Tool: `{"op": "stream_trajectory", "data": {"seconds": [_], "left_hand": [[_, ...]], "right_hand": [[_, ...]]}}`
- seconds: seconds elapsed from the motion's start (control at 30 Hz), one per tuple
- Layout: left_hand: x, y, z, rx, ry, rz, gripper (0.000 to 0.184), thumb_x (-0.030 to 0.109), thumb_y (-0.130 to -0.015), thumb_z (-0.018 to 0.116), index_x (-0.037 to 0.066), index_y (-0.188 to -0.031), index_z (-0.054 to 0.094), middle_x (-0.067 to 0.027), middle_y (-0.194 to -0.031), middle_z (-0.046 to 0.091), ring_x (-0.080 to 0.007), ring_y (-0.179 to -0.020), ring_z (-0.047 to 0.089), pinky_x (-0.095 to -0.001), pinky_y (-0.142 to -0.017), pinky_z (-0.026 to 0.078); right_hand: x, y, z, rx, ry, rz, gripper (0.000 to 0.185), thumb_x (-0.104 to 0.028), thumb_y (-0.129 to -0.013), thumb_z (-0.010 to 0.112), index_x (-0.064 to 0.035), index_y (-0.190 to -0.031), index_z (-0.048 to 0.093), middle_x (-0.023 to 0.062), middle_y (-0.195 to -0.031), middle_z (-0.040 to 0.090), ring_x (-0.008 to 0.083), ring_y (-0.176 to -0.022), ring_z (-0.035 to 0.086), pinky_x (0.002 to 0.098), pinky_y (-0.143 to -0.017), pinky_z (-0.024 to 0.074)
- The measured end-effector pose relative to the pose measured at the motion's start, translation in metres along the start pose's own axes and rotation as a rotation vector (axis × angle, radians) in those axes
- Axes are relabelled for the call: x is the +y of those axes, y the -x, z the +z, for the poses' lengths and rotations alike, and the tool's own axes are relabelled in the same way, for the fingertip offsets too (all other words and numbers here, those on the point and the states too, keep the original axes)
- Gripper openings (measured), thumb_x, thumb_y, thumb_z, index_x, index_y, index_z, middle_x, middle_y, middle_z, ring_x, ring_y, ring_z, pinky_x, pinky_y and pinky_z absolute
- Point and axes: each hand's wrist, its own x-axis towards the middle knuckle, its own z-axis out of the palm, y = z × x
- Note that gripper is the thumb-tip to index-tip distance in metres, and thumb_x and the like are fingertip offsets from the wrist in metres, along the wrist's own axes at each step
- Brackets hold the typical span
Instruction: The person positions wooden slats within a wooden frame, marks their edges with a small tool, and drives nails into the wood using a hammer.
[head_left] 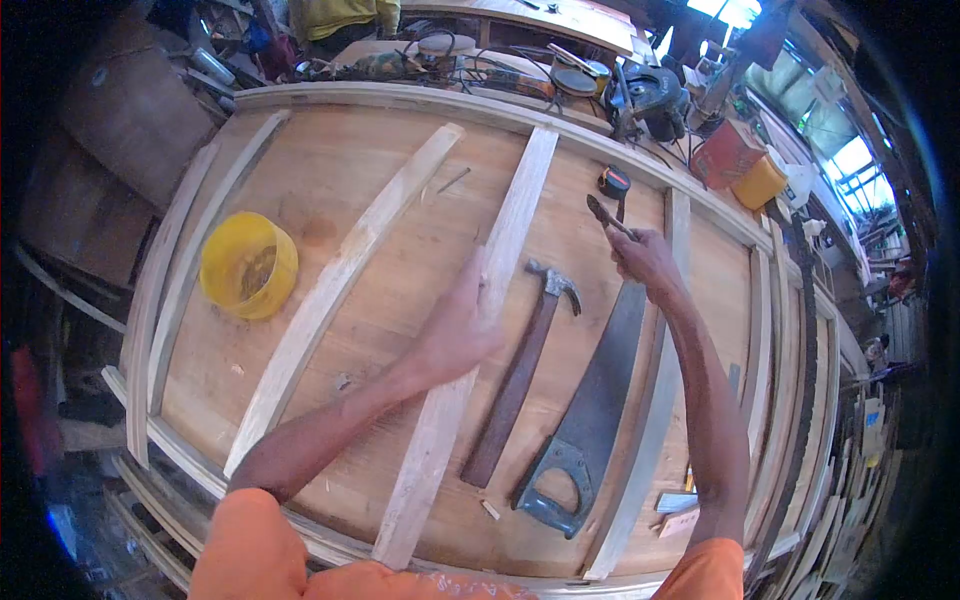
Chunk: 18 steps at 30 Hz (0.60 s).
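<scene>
My left hand (462,332), slightly blurred, is closed around the middle of a pale wooden slat (522,200) lying lengthwise over the panel. In my right hand (645,258) is a pair of dark pliers (603,212), jaws pointing up and left. Between my arms lie a claw hammer (522,370) with a dark wooden handle and, right of it, a handsaw (590,400) with a grey handle. Just beyond the pliers sits a small black tape measure (613,181). A loose nail-like piece (453,180) rests left of the slat's far end.
A yellow tub (250,266) with small contents stands on the left of the framed wooden panel (330,160). Other slats (345,270) cross the panel. Power tools and cords (650,95) crowd the far side, near a yellow container (760,182). A person in yellow (345,18) is beyond.
</scene>
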Motion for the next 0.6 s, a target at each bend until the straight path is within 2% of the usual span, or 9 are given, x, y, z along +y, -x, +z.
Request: {"op": "stream_trajectory", "data": {"seconds": [0.07,0.1,0.17,0.2,0.27,0.3,0.37,0.47,0.6], "left_hand": [[-0.039,-0.002,0.02,0.092,-0.126,0.089,0.107,0.008,-0.074,0.071,-0.01,-0.161,0.011,-0.0296,-0.165,0.026,-0.0368,-0.155,0.026,-0.0383,-0.128,0.021],[-0.044,0.002,0.02,0.091,-0.128,0.096,0.107,0.008,-0.074,0.071,-0.01,-0.161,0.011,-0.0296,-0.165,0.026,-0.0368,-0.155,0.026,-0.0383,-0.128,0.021],[-0.056,0.002,0.014,0.08,-0.023,0.111,0.106,0.006,-0.075,0.069,-0.007,-0.162,0.01,-0.029,-0.165,0.026,-0.0353,-0.155,0.025,-0.0374,-0.127,0.02],[-0.066,0.001,0.015,0.074,-0.019,0.102,0.106,0.006,-0.075,0.069,-0.007,-0.162,0.01,-0.029,-0.165,0.026,-0.0353,-0.155,0.025,-0.0374,-0.127,0.02],[-0.074,0.001,0.012,0.08,-0.062,0.188,0.106,0.006,-0.075,0.068,-0.005,-0.163,0.011,-0.0282,-0.165,0.027,-0.0344,-0.156,0.025,-0.0368,-0.127,0.021],[-0.07,0.001,0.01,0.087,-0.062,0.189,0.106,0.006,-0.075,0.068,-0.005,-0.163,0.011,-0.0282,-0.165,0.027,-0.0344,-0.156,0.025,-0.0368,-0.127,0.021],[-0.036,0.002,0.008,0.063,0.022,0.067,0.104,0.004,-0.075,0.067,-0.006,-0.163,0.011,-0.0286,-0.165,0.027,-0.0346,-0.156,0.023,-0.037,-0.127,0.02],[-0.052,-0.003,0.012,0.102,-0.081,0.135,0.103,0.004,-0.075,0.066,-0.007,-0.162,0.012,-0.0298,-0.164,0.026,-0.0368,-0.157,0.021,-0.0383,-0.127,0.019],[-0.046,0.0,0.014,0.079,-0.092,0.106,0.102,0.004,-0.075,0.065,-0.008,-0.161,0.012,-0.0318,-0.164,0.024,-0.0394,-0.157,0.018,-0.0401,-0.128,0.017]], "right_hand": [[-0.001,-0.01,-0.004,-0.154,-0.399,0.02,0.037,-0.036,-0.103,0.065,-0.0004,-0.097,0.072,0.0135,-0.094,0.076,0.0166,-0.076,0.072,0.029,-0.06,0.0513],[-0.004,-0.012,-0.005,-0.148,-0.4,0.015,0.037,-0.036,-0.103,0.065,-0.0004,-0.097,0.072,0.0135,-0.094,0.076,0.0166,-0.076,0.072,0.029,-0.06,0.0513],[-0.018,-0.017,0.001,-0.283,-0.745,0.033,0.033,-0.028,-0.107,0.057,0.0026,-0.109,0.068,0.0172,-0.102,0.076,0.0206,-0.084,0.074,0.0313,-0.065,0.0567],[-0.022,-0.018,0.003,-0.284,-0.746,0.045,0.033,-0.028,-0.107,0.057,0.0026,-0.109,0.068,0.0172,-0.102,0.076,0.0206,-0.084,0.074,0.0313,-0.065,0.0567],[-0.049,-0.017,0.004,-0.405,-0.931,0.088,0.032,-0.022,-0.109,0.05,0.0053,-0.118,0.064,0.0195,-0.109,0.075,0.0247,-0.091,0.076,0.0344,-0.074,0.0621],[-0.049,-0.03,0.006,-0.409,-0.928,0.083,0.032,-0.022,-0.109,0.05,0.0053,-0.118,0.064,0.0195,-0.109,0.075,0.0247,-0.091,0.076,0.0344,-0.074,0.0621],[-0.034,-0.059,0.012,-0.539,-0.874,-0.027,0.033,-0.026,-0.11,0.051,0.0038,-0.117,0.064,0.0235,-0.124,0.07,0.0287,-0.112,0.072,0.0378,-0.095,0.0604],[-0.043,-0.078,0.017,-0.434,-0.793,-0.026,0.036,-0.026,-0.111,0.048,0.0042,-0.121,0.063,0.0223,-0.123,0.071,0.0293,-0.111,0.072,0.0397,-0.098,0.0591],[-0.046,-0.104,0.012,-0.526,-0.684,-0.048,0.036,-0.026,-0.111,0.046,0.0038,-0.125,0.063,0.0224,-0.123,0.071,0.0299,-0.109,0.073,0.0407,-0.099,0.0589]]}}
